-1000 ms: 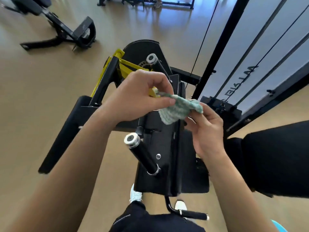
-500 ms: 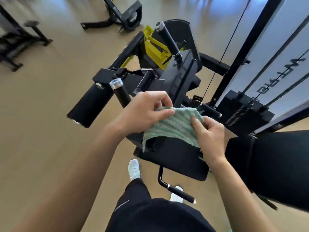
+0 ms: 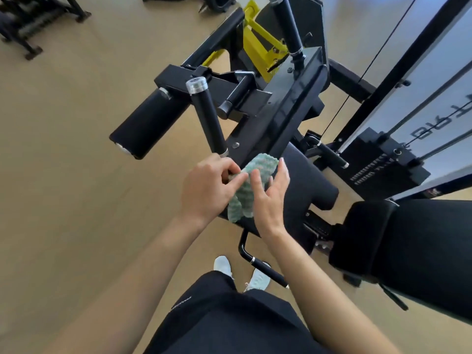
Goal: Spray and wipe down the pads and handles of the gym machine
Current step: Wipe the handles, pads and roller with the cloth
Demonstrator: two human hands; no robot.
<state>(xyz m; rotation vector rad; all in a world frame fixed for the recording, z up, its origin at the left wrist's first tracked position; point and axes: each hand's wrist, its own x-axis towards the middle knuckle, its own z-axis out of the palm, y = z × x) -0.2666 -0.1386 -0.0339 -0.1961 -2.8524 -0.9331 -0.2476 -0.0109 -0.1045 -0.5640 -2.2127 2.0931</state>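
A green-and-white cloth point(image 3: 249, 186) hangs bunched between my two hands, just above the black seat pad point(image 3: 307, 185) of the gym machine. My left hand point(image 3: 208, 186) pinches the cloth's left edge between thumb and fingers. My right hand point(image 3: 270, 198) lies against the cloth's right side with fingers spread. A black grip handle point(image 3: 208, 118) with a silver cap rises just beyond my left hand. A second grip handle point(image 3: 288, 24) stands farther back. A black roller pad point(image 3: 146, 123) sticks out to the left. No spray bottle is in view.
A large black back pad point(image 3: 413, 249) fills the right side. The weight stack point(image 3: 383, 164) and cable frame stand at the back right. A low lever with a black grip point(image 3: 265, 269) sits near my white shoes. Other machines stand at the top left on the tan floor.
Both hands and the cloth have come down from in front of the frame to just above the seat pad. The cloth went from spread to bunched, and my right fingers have opened.
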